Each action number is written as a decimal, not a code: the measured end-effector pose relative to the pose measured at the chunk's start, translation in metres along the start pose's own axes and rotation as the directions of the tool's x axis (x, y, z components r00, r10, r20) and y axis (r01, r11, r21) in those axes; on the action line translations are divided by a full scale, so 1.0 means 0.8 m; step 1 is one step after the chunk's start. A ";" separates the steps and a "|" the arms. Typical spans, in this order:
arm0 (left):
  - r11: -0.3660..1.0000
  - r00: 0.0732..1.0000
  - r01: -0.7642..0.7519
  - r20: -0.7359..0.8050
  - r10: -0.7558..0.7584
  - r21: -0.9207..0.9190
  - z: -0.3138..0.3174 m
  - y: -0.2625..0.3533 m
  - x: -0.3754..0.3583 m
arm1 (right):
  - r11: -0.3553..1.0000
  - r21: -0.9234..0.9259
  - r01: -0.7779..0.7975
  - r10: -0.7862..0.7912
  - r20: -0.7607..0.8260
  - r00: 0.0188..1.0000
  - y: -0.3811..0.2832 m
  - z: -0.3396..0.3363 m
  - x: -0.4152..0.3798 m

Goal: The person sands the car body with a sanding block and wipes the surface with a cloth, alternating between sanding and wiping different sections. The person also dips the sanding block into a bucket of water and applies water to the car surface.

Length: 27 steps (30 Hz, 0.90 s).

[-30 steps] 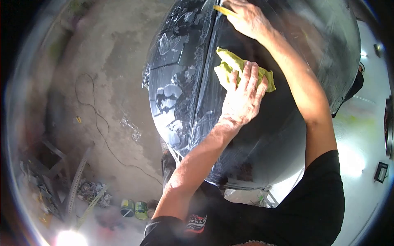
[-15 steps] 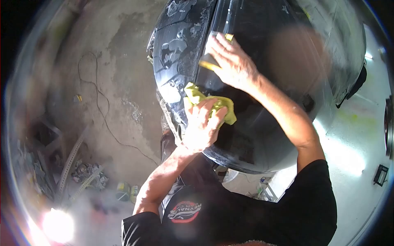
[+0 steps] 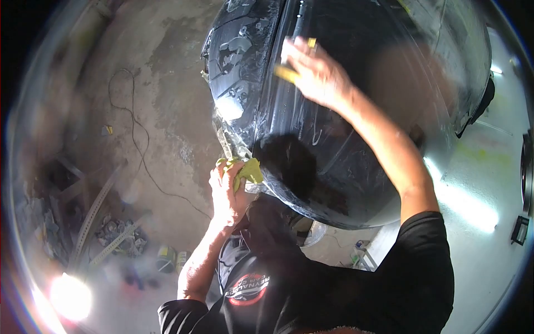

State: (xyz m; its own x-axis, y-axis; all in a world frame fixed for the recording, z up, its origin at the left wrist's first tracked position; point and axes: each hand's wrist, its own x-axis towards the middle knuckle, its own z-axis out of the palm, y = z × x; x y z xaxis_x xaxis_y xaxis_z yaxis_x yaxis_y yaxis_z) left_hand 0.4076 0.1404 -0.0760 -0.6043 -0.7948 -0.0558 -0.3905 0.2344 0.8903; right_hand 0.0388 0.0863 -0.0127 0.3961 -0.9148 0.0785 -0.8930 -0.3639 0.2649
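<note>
A glossy black car panel (image 3: 356,161), wet and streaked, curves across the upper middle of the head view. My right hand (image 3: 322,78) presses a sanding block with yellow edges (image 3: 286,74) on the panel's upper part, near a long seam. Its fingers cover most of the block. At the panel's lower left edge, my left hand (image 3: 225,192) is closed around a crumpled yellow-green cloth (image 3: 250,171). Patchy whitish residue marks the section (image 3: 236,55) left of the seam. Ragged masking material (image 3: 225,142) hangs along the panel's left edge, just above the cloth.
A thin cable (image 3: 142,158) winds over the concrete floor at left. Perforated strips (image 3: 92,214) and crumpled scrap (image 3: 122,236) lie at lower left, near cans (image 3: 166,259) and a bright lamp (image 3: 70,298). A small dark-framed lamp (image 3: 519,230) is at far right.
My left hand has drawn the cloth off the panel's surface, down and left to its edge. My right hand has shifted slightly, still on the block. Whitish streaks now show where the cloth was.
</note>
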 end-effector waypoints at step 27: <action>0.973 0.961 0.200 -0.171 -0.217 -0.113 0.004 -0.041 -0.094 | 0.975 0.205 -0.089 0.065 0.121 0.991 -0.148 -0.014 -0.026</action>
State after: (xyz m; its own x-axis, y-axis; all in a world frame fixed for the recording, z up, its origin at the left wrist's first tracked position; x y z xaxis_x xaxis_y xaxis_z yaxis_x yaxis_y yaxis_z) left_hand 0.4637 0.1943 -0.1022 -0.3775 -0.9103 -0.1698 -0.4219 0.0058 0.9066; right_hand 0.1391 0.1502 -0.0349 0.3081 -0.9511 -0.0208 -0.9496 -0.3088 0.0539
